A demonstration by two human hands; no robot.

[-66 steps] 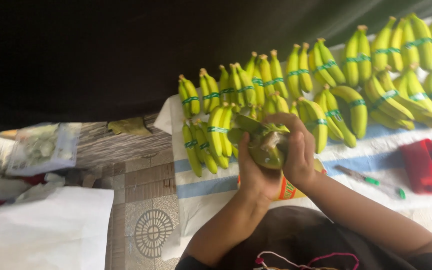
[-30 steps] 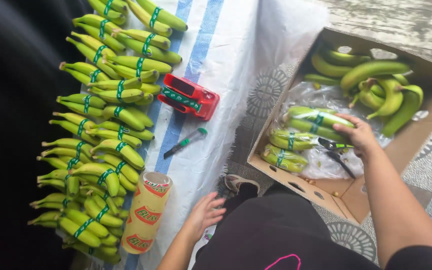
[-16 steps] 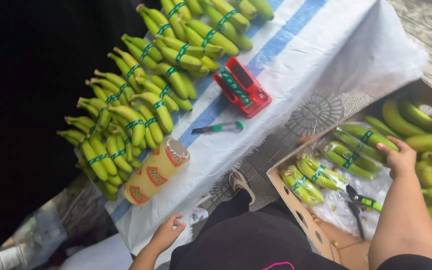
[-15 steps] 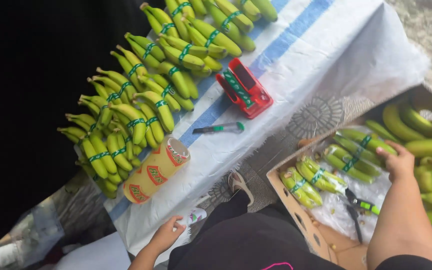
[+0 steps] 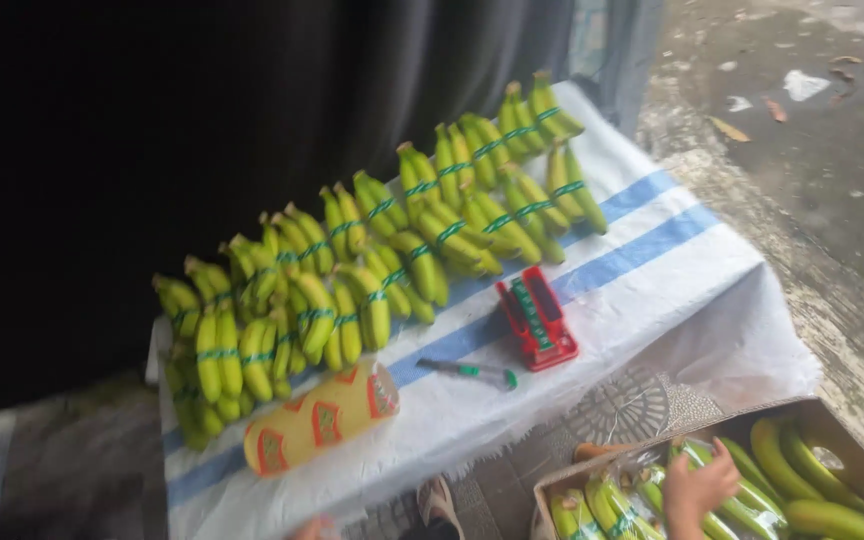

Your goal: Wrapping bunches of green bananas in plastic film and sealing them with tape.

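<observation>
My right hand (image 5: 697, 490) reaches into a cardboard box (image 5: 802, 408) at the bottom right. Its fingers curl over a bunch of green bananas (image 5: 674, 458) bound with green tape and lying on clear plastic. More taped bunches (image 5: 592, 510) lie to its left in the box, and loose unbanded green bananas (image 5: 812, 485) to its right. Only the tip of my left hand (image 5: 314, 528) shows at the bottom edge, by the hem of the white cloth; its fingers are out of view.
A white cloth with blue stripes (image 5: 652, 270) carries rows of taped green banana bunches (image 5: 372, 270), a red tape dispenser (image 5: 537, 318), a green-tipped pen-like tool (image 5: 470, 371) and a yellow printed roll (image 5: 320, 418). A sandal (image 5: 439, 500) and rough concrete floor (image 5: 832, 200) are nearby.
The camera has tilted up and away, so the cloth and bananas fill the view and the box has slid to the bottom right. My right hand stays on the bunch in the box.
</observation>
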